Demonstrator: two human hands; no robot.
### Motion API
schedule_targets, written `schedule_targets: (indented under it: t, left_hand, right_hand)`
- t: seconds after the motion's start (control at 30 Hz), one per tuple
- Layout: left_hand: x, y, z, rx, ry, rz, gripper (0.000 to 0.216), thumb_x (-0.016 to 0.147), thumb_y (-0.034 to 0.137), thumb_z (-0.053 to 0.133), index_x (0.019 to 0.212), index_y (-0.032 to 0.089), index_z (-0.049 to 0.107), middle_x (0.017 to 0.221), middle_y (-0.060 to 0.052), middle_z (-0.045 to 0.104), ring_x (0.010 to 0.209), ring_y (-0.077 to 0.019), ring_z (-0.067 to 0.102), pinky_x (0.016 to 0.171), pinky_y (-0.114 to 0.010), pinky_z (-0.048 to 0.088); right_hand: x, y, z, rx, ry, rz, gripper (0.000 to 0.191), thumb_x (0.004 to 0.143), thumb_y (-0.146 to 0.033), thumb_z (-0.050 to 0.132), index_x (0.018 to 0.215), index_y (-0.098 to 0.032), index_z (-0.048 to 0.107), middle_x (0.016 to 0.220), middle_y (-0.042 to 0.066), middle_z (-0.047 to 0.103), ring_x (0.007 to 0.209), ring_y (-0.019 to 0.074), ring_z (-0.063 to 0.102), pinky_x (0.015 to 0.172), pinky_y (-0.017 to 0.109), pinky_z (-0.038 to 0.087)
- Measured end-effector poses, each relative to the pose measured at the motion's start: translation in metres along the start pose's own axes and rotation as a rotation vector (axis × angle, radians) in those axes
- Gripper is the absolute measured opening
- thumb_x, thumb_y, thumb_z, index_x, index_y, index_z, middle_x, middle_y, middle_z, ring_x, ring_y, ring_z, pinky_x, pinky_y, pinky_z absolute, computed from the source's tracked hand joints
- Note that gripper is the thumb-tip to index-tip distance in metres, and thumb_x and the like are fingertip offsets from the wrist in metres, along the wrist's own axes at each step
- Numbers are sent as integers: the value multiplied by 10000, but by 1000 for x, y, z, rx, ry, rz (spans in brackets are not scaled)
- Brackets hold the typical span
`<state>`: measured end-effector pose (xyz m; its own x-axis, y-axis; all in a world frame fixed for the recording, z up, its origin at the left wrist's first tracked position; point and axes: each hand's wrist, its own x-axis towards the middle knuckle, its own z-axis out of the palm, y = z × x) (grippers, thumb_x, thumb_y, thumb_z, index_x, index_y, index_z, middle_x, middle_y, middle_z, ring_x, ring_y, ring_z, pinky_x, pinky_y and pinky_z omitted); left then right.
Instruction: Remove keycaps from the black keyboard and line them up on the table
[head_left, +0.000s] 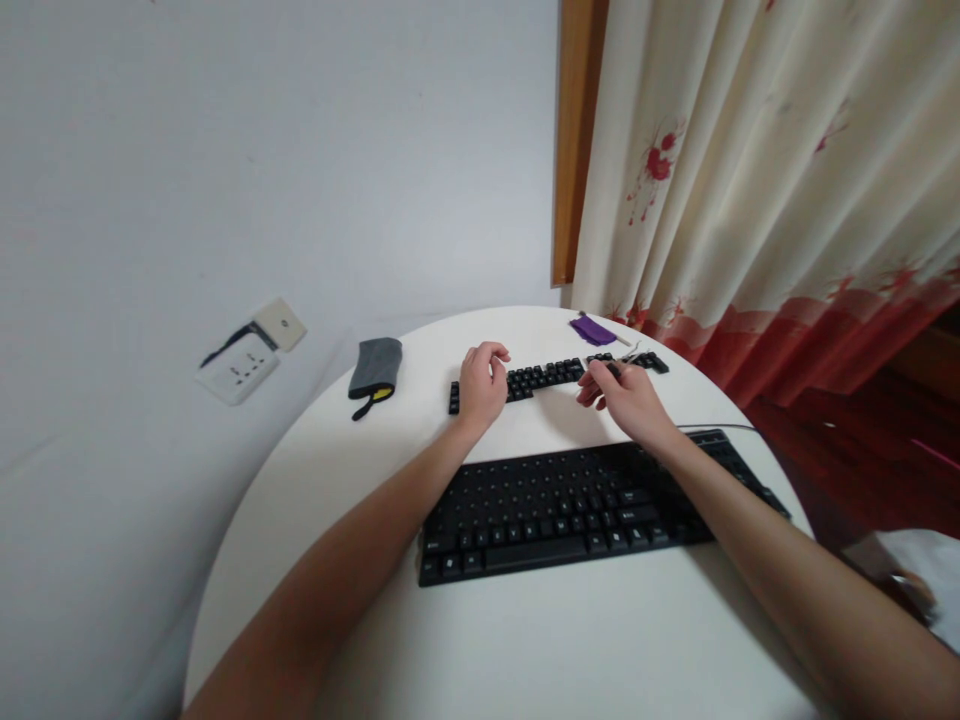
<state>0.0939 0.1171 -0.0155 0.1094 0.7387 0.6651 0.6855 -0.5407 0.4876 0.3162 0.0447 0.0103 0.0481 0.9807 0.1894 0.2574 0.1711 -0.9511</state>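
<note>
A black keyboard (540,500) lies across the table; its front rows carry keycaps, while many positions farther back show bare stems. Behind it, loose black keycaps (555,374) are laid out in rows. My left hand (482,383) rests at the left part of these rows, its fingers loosely curled and a gap showing by the thumb. Over the right part of the rows is my right hand (626,395), fingers bent together, with a small black keycap (614,370) at the fingertips. My right forearm passes above the keyboard's right side and hides some of it.
On the round white table (300,560) a grey pouch (376,370) with a black loop lies to the left. A purple cloth (592,329) and a thin light stick lie at the back right. A cable (724,427) runs off the right edge. Wall and curtain (675,200) stand behind.
</note>
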Motion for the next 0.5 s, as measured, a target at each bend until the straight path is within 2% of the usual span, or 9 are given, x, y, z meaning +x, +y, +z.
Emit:
schedule_targets:
  t: [0.13, 0.27, 0.37, 0.43, 0.5]
  left_hand:
    - [-2, -2, 1, -11, -14, 19, 279, 846, 14, 404, 960, 226, 545, 914, -33, 677, 950, -203, 593, 887, -358, 465]
    - [-2, -3, 2, 11, -24, 11, 309, 823, -10, 409, 966, 229, 544, 905, -30, 683, 944, -208, 599, 885, -364, 472]
    - [-2, -3, 2, 6, -19, 6, 305, 824, -13, 419, 954, 231, 550, 896, -27, 684, 943, -211, 605, 882, -369, 476]
    - [-2, -3, 3, -10, -14, 19, 300, 823, -13, 430, 950, 228, 556, 891, -25, 685, 934, -212, 606, 876, -367, 476]
    - [-2, -4, 5, -28, 0, 40, 292, 822, -12, 442, 949, 221, 564, 882, -25, 685, 921, -212, 603, 871, -367, 472]
  right_hand:
    - [-1, -2, -4, -18, -91, -38, 490, 935, -576, 468, 791, -153, 668, 725, 80, 709, 664, 175, 653, 552, 253, 462]
    - [0, -2, -6, -187, -40, -97, 501, 947, -543, 441, 769, -159, 709, 521, -8, 513, 501, 136, 477, 498, 265, 350]
    - [-3, -7, -8, -224, -45, -115, 424, 943, -474, 464, 776, -159, 694, 531, -25, 468, 493, 122, 412, 496, 264, 305]
    - [-7, -14, -9, -202, -129, -145, 316, 924, -422, 516, 814, -162, 659, 581, -28, 500, 517, 116, 424, 507, 251, 318]
    - [-13, -21, -10, -203, -284, -189, 228, 906, -379, 563, 850, -168, 630, 617, -33, 523, 540, 112, 446, 521, 241, 336]
